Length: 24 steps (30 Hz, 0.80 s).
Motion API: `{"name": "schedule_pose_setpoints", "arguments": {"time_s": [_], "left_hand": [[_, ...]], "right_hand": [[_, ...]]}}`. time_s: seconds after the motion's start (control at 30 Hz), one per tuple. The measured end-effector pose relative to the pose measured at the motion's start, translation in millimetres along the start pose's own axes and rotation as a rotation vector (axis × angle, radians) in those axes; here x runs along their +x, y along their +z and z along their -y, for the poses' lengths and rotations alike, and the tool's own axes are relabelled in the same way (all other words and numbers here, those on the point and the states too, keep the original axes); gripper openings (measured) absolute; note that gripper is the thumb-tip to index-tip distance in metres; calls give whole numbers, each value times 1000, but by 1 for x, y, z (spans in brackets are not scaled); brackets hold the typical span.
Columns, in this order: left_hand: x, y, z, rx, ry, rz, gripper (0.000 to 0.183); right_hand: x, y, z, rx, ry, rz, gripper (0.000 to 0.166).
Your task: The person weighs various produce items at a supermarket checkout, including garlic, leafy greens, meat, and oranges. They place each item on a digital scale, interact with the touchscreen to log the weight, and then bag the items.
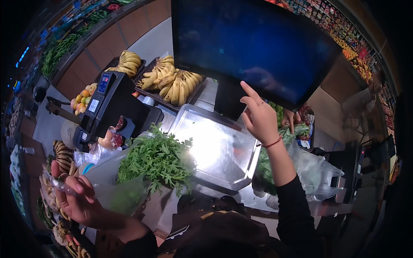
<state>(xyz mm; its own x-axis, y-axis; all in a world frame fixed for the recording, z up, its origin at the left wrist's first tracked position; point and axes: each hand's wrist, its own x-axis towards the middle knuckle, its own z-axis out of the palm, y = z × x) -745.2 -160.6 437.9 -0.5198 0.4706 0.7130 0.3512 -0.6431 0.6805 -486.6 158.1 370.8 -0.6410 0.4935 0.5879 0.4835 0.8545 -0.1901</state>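
My right hand (260,121), a ring on one finger, holds nothing; its index finger points up by the lower edge of a black touchscreen monitor (248,42). My left hand (75,197) is raised at the lower left, its fingers curled around a strip of clear plastic (61,186); what the plastic belongs to is unclear. A bunch of leafy greens (155,158) lies partly in a clear plastic bag (124,193), overlapping the left edge of a shiny steel scale tray (213,148).
A black label printer scale (109,100) stands left, before bananas in a basket (176,82). Bagged greens (266,164) and a plastic bag (316,174) lie right of the tray. Another person's hand (290,118) reaches in beneath the monitor. Produce shelves (64,48) line the background.
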Motion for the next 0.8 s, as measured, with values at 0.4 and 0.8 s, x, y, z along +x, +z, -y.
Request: {"name": "schedule_pose_setpoints", "arguments": {"time_s": [0.4, 0.8], "left_hand": [[-2, -6, 4, 48, 11, -137, 49], [39, 56, 25, -140, -103, 110, 52]], "right_hand": [[27, -38, 5, -10, 35, -243, 24], [8, -41, 8, 39, 113, -168, 24]]}}
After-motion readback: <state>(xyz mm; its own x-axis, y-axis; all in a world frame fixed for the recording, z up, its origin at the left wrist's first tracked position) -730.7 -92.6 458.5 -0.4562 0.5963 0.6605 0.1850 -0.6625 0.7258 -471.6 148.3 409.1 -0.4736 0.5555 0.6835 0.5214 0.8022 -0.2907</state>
